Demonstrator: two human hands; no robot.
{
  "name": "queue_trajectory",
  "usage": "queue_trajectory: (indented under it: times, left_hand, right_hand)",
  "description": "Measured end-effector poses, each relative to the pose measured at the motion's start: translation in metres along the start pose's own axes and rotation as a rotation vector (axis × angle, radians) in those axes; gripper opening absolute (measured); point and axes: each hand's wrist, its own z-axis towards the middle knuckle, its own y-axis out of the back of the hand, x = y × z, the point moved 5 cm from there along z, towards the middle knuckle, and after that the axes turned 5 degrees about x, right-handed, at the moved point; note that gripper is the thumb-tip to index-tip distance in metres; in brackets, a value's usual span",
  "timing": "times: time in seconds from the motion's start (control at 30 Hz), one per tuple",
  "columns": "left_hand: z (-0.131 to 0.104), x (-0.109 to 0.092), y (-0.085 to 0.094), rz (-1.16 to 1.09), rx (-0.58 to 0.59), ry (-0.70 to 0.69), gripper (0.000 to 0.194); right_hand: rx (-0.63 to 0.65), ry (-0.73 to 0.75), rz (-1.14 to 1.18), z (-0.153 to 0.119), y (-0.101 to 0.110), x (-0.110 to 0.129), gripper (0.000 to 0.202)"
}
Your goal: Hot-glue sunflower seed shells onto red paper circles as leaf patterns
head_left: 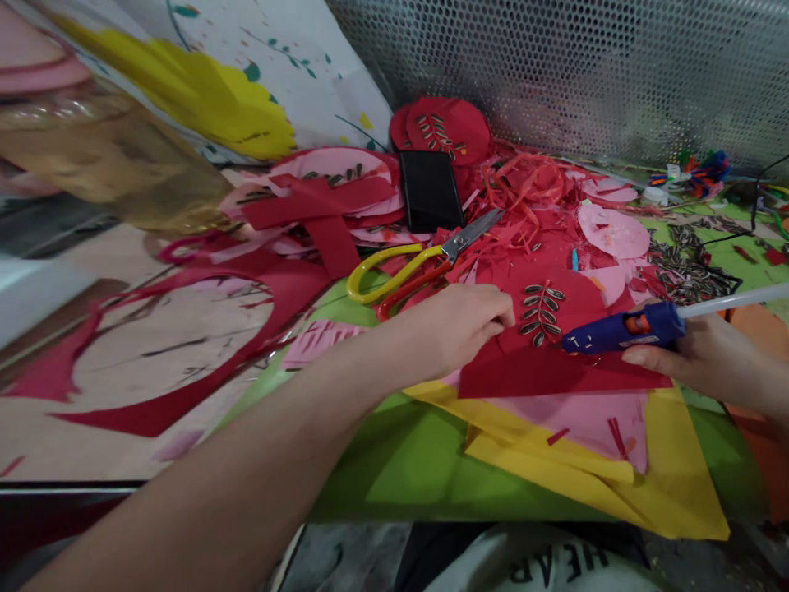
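My right hand is wrapped around a blue hot glue gun with a pale glue stick coming out of its back. The nozzle points left, beside a leaf-shaped sprig of striped sunflower seeds on a red paper disc. Left of the sprig, my left hand rests over the red paper with its fingers curled together; whatever is between the fingertips is hidden. Yellow-handled scissors lie just beyond my left wrist, blades pointing away.
A black phone lies among red paper scraps at the back. Loose sunflower seeds are heaped at right. A large jar of amber liquid stands at left. Yellow sheets reach the table's front edge. A perforated metal panel closes the back.
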Motion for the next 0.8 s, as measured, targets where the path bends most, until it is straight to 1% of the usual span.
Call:
queue_trajectory:
  times: [0.13,0.23,0.3,0.43,0.5,0.63,0.73,0.8]
  left_hand:
    - [0.000,-0.001,0.000,-0.018,-0.006,0.001,0.015]
    - [0.001,-0.002,0.001,-0.025,0.009,0.033,0.013]
    - [0.001,-0.003,0.003,-0.033,0.001,0.058,0.013]
    - [0.000,-0.008,0.009,-0.094,-0.048,0.098,0.015]
    - [-0.001,-0.011,0.010,-0.134,-0.066,0.104,0.015]
    - [-0.003,-0.018,0.007,-0.207,-0.093,0.063,0.015]
    - [0.000,-0.020,0.001,-0.266,-0.097,0.008,0.016]
    - [0.004,-0.019,-0.004,-0.294,-0.083,-0.001,0.016]
  right_hand:
    - [0.026,-0.001,0.038,0.000,-0.001,-0.001,0.036]
    - [-0.019,-0.002,-0.004,0.001,0.000,-0.003,0.042]
    - [-0.025,-0.001,-0.020,0.001,0.000,-0.004,0.045]
    - [0.032,0.006,0.019,0.001,-0.002,-0.004,0.041]
    - [0.041,-0.001,0.036,0.000,-0.002,-0.005,0.039]
    - [-0.006,-0.034,0.120,-0.002,0.001,-0.013,0.043]
    - [-0.014,-0.062,0.195,-0.003,0.002,-0.020,0.043]
    - [-0.022,-0.058,0.208,-0.003,0.003,-0.023,0.043]
